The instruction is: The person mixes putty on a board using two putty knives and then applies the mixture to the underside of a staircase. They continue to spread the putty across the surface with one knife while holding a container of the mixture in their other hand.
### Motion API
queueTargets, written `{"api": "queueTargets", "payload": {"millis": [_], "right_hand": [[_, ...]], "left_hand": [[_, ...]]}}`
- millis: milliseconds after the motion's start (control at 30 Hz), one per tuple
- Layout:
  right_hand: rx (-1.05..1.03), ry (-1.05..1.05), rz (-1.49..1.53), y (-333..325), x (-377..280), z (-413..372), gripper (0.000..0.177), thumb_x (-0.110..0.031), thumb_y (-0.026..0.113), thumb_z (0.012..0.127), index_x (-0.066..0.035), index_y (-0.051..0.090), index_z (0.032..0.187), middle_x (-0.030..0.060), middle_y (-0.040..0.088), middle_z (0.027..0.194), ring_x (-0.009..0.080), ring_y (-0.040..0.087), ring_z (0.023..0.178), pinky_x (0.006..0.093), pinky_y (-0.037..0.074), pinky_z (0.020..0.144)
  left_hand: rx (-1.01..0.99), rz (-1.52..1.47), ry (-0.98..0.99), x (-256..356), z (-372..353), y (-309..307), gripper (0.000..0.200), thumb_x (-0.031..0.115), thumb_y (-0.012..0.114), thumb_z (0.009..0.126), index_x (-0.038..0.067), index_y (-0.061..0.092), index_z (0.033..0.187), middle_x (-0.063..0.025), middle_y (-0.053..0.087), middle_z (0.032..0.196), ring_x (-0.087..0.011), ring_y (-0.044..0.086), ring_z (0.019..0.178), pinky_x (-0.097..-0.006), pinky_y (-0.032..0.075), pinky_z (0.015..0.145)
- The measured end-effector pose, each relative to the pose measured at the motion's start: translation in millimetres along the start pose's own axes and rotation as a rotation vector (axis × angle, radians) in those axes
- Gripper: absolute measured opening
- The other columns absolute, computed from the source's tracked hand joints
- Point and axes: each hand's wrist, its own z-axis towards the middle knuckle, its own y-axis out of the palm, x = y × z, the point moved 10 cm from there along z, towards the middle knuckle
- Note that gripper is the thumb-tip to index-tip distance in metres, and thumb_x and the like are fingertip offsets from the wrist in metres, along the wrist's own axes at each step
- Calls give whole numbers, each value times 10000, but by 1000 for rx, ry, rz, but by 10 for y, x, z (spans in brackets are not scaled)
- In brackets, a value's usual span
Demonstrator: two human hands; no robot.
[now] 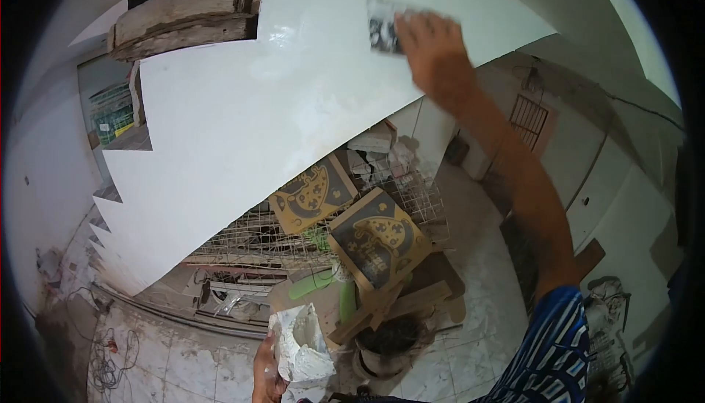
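My right hand (439, 58) is raised at the upper middle, with its fingers closed on a flat rectangular putty scraper (382, 30). The scraper, slightly blurred and patched dark and pale, lies against the smooth white side panel of a staircase (220, 131). Low in the view, my left hand (266, 374) grips the left side of a small open tub of white putty (305, 351). White paste coats the tub's walls and rim. Most of the left fingers are hidden behind it. A few glossy wet-looking patches show on the panel left of my right hand.
Under the sloping panel lie two printed pizza boxes (382, 238), wire mesh (250, 234) and scrap wood. A round bucket (382, 351) stands on the tiled floor (191, 359). A tangled cable (117, 359) lies at lower left. Rough boards (183, 14) top the stepped edge.
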Motion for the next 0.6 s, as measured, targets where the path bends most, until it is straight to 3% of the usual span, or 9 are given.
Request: {"api": "queueTargets", "payload": {"millis": [67,200,300,400,533,600], "right_hand": [[13,-11,149,-137,-339,-268,456,-127,610,835,35,604,1261,114,583,1131,268,537,1096,442,428,898],[-240,-152,213,-432,-1001,-715,474,-144,617,844,38,596,1281,138,597,1148,293,537,1113,463,408,946],[-233,-188,297,-598,-1046,-676,470,-148,614,855,35,595,1287,139,602,1167,289,533,1144,472,399,969],[-138,-79,287,-601,-658,-287,436,-136,614,863,22,610,1269,125,613,1168,260,544,1154,467,422,951],[140,-17,-71,-313,168,296,465,-130,637,847,-20,600,1297,108,618,1171,229,562,1135,430,428,938],[-67,75,34,-68,459,587,445,-65,545,910,51,526,1339,193,564,1265,314,509,1222,456,386,1043]], "left_hand": [[-5,6,-1,-7,5,25,560,358,506,1002,-27,449,1405,-180,638,1259,-305,699,1039,-439,606,879],[-5,18,6,9,-29,97,565,363,500,1004,-33,449,1403,-184,635,1264,-304,696,1051,-441,604,883],[17,47,16,21,20,-4,562,360,498,1004,-37,452,1400,-187,634,1266,-302,693,1060,-438,604,887],[14,33,7,4,54,-67,554,356,493,1004,-30,457,1400,-185,633,1268,-302,686,1077,-441,596,902],[9,-46,-12,-72,130,-107,541,353,496,1005,-11,464,1404,-174,633,1274,-307,675,1102,-454,581,925],[51,-8,-8,-75,117,-117,535,357,488,1009,-4,467,1404,-170,632,1278,-313,674,1103,-460,578,926]]}}
